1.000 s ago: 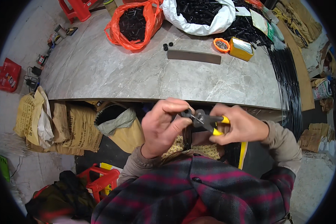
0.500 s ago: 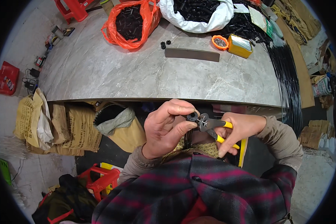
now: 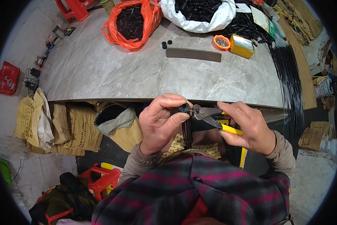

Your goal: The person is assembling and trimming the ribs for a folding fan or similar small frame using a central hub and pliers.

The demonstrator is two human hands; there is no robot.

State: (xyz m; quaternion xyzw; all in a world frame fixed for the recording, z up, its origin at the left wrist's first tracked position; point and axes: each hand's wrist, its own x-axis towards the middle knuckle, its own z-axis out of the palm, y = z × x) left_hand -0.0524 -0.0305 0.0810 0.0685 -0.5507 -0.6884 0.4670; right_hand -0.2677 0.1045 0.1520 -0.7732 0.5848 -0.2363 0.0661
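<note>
On your side of the surface, your left hand pinches the round black piece at its sides; your right hand is clamped around yellow-handled pliers. The piece looks light, stiff and probably slippery, best taken by its outer rim.

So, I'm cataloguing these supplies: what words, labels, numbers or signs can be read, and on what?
I won't copy wording, only locate it.
Brown paper sack: dark lettering.
Green panel, left edge: letters, partly cut off.
Red bag, left: label too small.
Pale packet: print too small.
Pliers: no text visible.
</note>
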